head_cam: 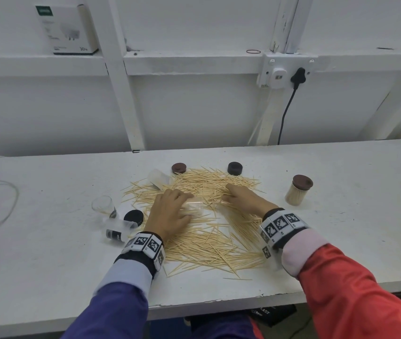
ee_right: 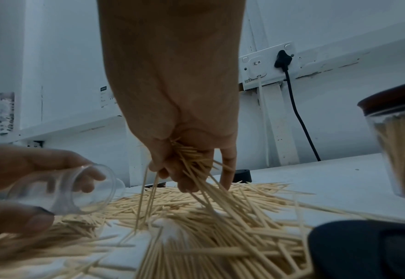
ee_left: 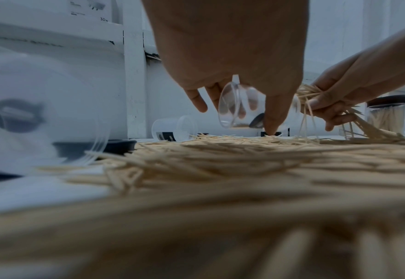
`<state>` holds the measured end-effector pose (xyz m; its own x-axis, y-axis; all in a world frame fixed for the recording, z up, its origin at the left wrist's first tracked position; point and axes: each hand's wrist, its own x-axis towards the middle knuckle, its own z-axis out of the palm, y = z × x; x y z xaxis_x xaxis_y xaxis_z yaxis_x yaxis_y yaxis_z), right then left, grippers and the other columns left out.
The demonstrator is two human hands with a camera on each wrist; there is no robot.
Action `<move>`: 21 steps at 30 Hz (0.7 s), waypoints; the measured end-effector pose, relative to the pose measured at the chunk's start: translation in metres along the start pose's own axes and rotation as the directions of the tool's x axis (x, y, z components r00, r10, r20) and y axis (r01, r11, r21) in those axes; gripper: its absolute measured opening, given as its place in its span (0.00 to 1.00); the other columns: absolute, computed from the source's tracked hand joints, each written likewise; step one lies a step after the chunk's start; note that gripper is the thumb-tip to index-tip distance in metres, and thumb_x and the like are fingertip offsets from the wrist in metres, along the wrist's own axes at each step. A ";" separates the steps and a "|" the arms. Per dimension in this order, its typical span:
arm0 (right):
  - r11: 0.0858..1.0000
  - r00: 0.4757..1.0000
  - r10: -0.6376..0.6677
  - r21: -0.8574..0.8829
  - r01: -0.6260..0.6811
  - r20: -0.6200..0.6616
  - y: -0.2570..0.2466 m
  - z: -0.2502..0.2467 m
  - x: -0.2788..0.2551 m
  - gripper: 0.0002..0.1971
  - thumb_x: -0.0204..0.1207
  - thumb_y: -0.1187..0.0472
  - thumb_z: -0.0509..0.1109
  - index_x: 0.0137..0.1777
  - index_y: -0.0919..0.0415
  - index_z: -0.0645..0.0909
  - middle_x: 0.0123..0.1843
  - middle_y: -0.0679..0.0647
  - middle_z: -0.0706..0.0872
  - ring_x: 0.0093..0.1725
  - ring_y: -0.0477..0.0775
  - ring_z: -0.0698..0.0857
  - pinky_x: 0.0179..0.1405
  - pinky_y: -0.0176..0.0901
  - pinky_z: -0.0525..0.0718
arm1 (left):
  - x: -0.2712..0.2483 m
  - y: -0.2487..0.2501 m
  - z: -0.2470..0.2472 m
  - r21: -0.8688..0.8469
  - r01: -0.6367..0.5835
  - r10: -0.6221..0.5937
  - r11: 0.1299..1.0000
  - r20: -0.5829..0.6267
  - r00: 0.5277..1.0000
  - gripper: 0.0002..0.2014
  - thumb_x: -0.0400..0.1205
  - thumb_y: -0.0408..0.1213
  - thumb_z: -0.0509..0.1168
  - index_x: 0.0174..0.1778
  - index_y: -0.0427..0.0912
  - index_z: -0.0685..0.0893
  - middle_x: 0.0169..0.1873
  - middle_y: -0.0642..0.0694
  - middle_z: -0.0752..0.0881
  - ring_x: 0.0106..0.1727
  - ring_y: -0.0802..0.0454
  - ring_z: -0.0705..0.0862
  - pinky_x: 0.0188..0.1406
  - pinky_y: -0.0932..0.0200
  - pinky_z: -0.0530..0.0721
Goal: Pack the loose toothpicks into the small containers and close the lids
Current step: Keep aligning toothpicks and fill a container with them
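The only writing you can read is "30w" on the white box [head_cam: 66, 28] on the wall ledge; its green logo is too blurred to make out. Your left hand [head_cam: 170, 212] curls around a clear container [head_cam: 193, 208], tipped on its side over the loose toothpicks [head_cam: 206, 248] spread across the white table [head_cam: 341, 216]. Your right hand [head_cam: 246, 199] clenches a bunch of toothpicks [ee_right: 191, 162], some dangling to the pile; only the wrist views show this, the head view hiding it under your knuckles. The head view alone shows a filled, lidded container [head_cam: 297, 189] standing to the right, an upright empty container [head_cam: 103, 204], two fallen ones [head_cam: 120, 230] [head_cam: 159, 177], and three loose lids [head_cam: 179, 168] [head_cam: 235, 168] [head_cam: 134, 217].
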<state>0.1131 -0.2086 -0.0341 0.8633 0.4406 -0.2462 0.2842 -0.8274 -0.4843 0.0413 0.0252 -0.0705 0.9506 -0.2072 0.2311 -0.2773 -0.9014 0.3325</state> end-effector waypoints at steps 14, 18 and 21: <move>0.559 0.964 0.023 0.803 0.208 -0.265 -0.040 -0.009 0.004 0.09 0.89 0.57 0.56 0.47 0.60 0.70 0.33 0.51 0.74 0.29 0.49 0.76 0.35 0.43 0.80 | 0.001 0.014 -0.009 -0.177 0.069 -0.072 0.982 -0.011 0.997 0.27 0.80 0.52 0.69 0.73 0.45 0.74 0.55 0.54 0.83 0.54 0.56 0.81 0.55 0.54 0.80; 0.106 0.953 0.121 0.959 0.264 -0.276 -0.053 -0.008 0.013 0.12 0.89 0.57 0.55 0.44 0.60 0.70 0.29 0.50 0.72 0.27 0.49 0.75 0.33 0.42 0.79 | 0.000 0.017 -0.009 -0.189 0.058 -0.060 0.980 -0.003 0.998 0.27 0.81 0.52 0.68 0.73 0.45 0.74 0.54 0.55 0.82 0.52 0.59 0.79 0.51 0.57 0.81; -0.017 0.946 0.120 0.952 0.304 -0.300 -0.067 0.000 0.016 0.12 0.89 0.58 0.54 0.45 0.62 0.70 0.30 0.53 0.75 0.30 0.53 0.81 0.39 0.48 0.86 | -0.001 0.017 -0.009 -0.220 0.046 -0.050 0.974 -0.012 0.999 0.28 0.81 0.53 0.67 0.74 0.45 0.73 0.54 0.56 0.81 0.52 0.60 0.79 0.51 0.60 0.80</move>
<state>0.1085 -0.1463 -0.0057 0.9762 0.2135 -0.0390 -0.1395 0.4797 -0.8663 0.0342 0.0137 -0.0567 0.9617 -0.1573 0.2246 -0.2567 -0.8045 0.5357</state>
